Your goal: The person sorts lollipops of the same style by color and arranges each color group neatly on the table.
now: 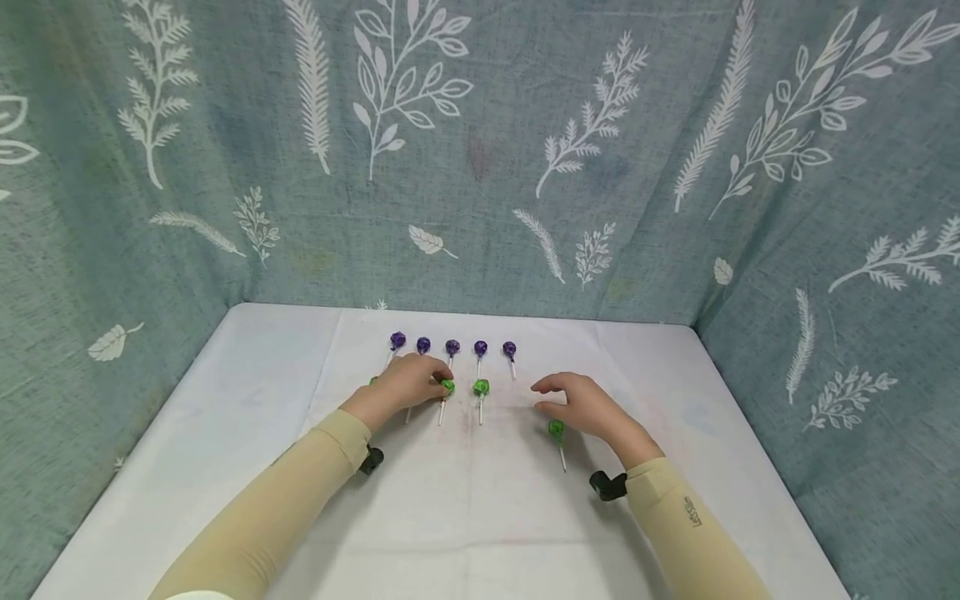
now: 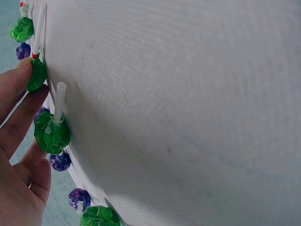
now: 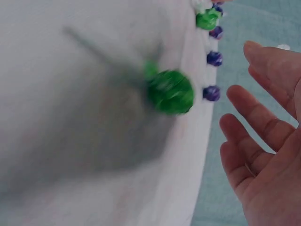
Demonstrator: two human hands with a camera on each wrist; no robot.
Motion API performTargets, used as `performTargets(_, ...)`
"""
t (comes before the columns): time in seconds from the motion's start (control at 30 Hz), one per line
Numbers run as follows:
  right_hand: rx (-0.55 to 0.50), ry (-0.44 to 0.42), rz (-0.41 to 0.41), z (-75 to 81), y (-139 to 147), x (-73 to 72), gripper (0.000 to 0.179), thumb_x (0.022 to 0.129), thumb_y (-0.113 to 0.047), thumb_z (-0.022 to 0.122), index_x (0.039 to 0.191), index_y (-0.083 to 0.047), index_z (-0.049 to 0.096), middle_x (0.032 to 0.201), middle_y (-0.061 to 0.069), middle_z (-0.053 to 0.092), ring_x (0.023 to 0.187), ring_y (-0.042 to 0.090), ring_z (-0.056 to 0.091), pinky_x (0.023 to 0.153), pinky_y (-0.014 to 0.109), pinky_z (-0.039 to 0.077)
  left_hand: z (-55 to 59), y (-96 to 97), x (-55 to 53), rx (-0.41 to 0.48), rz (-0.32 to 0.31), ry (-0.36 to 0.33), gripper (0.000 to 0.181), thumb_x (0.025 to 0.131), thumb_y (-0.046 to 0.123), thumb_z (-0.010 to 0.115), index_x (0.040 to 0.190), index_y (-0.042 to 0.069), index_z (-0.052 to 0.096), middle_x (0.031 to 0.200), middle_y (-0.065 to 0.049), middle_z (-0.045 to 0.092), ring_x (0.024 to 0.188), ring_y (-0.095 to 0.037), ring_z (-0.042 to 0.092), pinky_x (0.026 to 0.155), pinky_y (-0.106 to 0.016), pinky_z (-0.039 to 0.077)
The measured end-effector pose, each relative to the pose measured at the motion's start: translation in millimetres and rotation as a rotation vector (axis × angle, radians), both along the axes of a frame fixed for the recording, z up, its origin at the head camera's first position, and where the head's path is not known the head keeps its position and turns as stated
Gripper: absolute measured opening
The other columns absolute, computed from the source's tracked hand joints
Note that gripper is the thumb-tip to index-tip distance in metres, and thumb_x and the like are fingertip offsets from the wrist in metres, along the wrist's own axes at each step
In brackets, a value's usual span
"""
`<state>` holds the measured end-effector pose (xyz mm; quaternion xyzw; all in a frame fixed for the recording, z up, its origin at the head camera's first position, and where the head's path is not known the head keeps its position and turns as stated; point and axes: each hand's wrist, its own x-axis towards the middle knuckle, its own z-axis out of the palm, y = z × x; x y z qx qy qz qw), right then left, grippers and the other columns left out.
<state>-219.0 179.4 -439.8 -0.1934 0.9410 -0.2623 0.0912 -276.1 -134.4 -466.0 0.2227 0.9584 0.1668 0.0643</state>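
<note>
My left hand (image 1: 405,385) pinches the wrapped head of a green lollipop (image 2: 37,75) between thumb and finger, its white stick on the cloth. Below that hand in the left wrist view lie another green lollipop (image 2: 51,134) and part of a third at the bottom edge. To the right of the pinched one sits a green lollipop (image 1: 481,387) with its stick toward me. My right hand (image 1: 585,406) hovers with fingers spread apart and holds nothing. Just beneath it, a separate green lollipop (image 1: 556,428) lies tilted on the table.
Behind the green ones, several purple lollipops (image 1: 452,347) form a row along the far part of the white table (image 1: 480,500). A grey-green leaf-patterned curtain (image 1: 480,208) encloses the table at the back and sides.
</note>
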Motion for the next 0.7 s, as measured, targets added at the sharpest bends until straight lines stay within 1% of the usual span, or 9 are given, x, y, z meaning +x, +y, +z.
performTargets(0.13, -0.006, -0.027, -0.033, -9.8, 12.4, 6.4, 0.036, 0.083, -0.038, 0.063, 0.116, -0.023, 0.061, 0.112, -0.014, 0.055, 0.109, 0.012, 0.049, 0.089, 0.038, 0.042, -0.5, -0.7, -0.7, -0.003, -0.001, -0.005, 0.02, 0.08, 0.037, 0.067, 0.098, 0.031, 0.067, 0.094, 0.016, 0.063, 0.095, -0.016, 0.057, 0.092, -0.054, 0.031)
performTargets(0.23, -0.012, -0.03, -0.051, -17.5, 22.2, 10.5, 0.035, 0.082, -0.038, 0.065, 0.114, -0.023, 0.063, 0.11, -0.015, 0.056, 0.107, 0.011, 0.05, 0.089, 0.037, 0.042, -1.1, 0.1, -1.9, -0.006, 0.003, -0.007, 0.02, 0.08, 0.037, 0.067, 0.099, 0.031, 0.067, 0.095, 0.016, 0.063, 0.096, -0.016, 0.057, 0.092, -0.053, 0.031)
performTargets(0.37, -0.005, -0.024, -0.066, -23.7, 31.7, 16.4, 0.037, 0.081, -0.037, 0.067, 0.113, -0.022, 0.063, 0.108, -0.011, 0.058, 0.104, 0.011, 0.051, 0.088, 0.037, 0.042, -0.6, 1.6, -2.6, -0.006, 0.007, -0.005, 0.021, 0.079, 0.038, 0.068, 0.099, 0.031, 0.067, 0.095, 0.015, 0.063, 0.096, -0.016, 0.057, 0.093, -0.053, 0.031)
performTargets(0.47, 0.003, -0.016, -0.07, -27.1, 34.0, 19.8, 0.038, 0.08, -0.038, 0.067, 0.114, -0.021, 0.062, 0.108, -0.007, 0.059, 0.103, 0.012, 0.052, 0.088, 0.037, 0.042, 0.2, 1.3, -2.3, -0.004, 0.005, -0.002, 0.021, 0.079, 0.037, 0.068, 0.1, 0.03, 0.067, 0.095, 0.015, 0.063, 0.096, -0.016, 0.057, 0.093, -0.053, 0.03)
performTargets(0.57, 0.009, 0.0, -0.065, -31.4, 33.7, 21.4, 0.038, 0.081, -0.038, 0.066, 0.115, -0.02, 0.062, 0.108, -0.007, 0.059, 0.102, 0.011, 0.052, 0.088, 0.036, 0.042, 0.2, 0.5, -1.9, 0.0, 0.004, -0.003, 0.021, 0.079, 0.036, 0.068, 0.1, 0.03, 0.067, 0.095, 0.014, 0.063, 0.095, -0.016, 0.057, 0.093, -0.054, 0.03)
performTargets(0.7, 0.021, 0.013, -0.055, -35.5, 31.8, 21.9, 0.035, 0.081, -0.037, 0.066, 0.112, -0.019, 0.064, 0.103, -0.008, 0.059, 0.098, 0.01, 0.053, 0.085, 0.035, 0.044, -0.2, 0.8, -1.2, 0.002, 0.003, -0.012, 0.021, 0.079, 0.036, 0.068, 0.1, 0.03, 0.067, 0.095, 0.014, 0.063, 0.095, -0.016, 0.057, 0.093, -0.054, 0.03)
